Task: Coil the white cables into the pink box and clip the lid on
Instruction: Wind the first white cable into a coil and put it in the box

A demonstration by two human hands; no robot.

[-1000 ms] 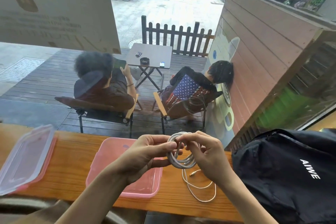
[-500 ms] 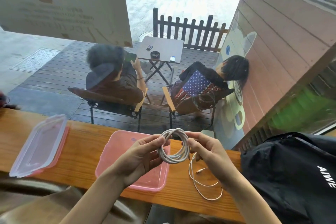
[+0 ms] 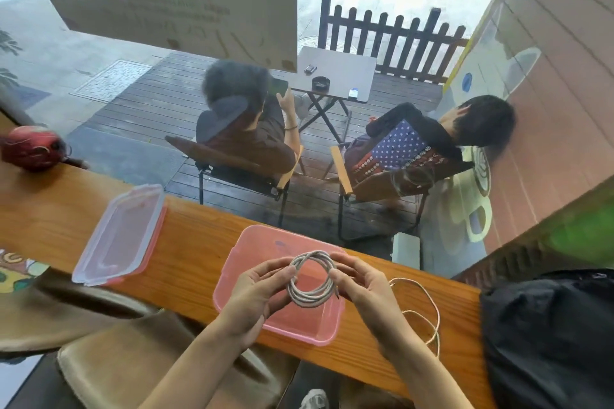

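A white cable wound into a round coil hangs just above the open pink box, which stands on the wooden counter. My left hand pinches the coil's left side and my right hand pinches its right side. A second, thinner white cable lies loose on the counter right of the box. The clear lid with pink clips rests flat on the counter to the left, apart from the box.
A black backpack fills the counter's right end. A red round object sits at the far left. The wooden counter runs along a window; beyond the glass two people sit on chairs. A stool seat is below the counter.
Both hands have carried the coil leftward, from beside the box to over its middle. The coil now faces the camera as a flat ring. The view has tilted down and left.
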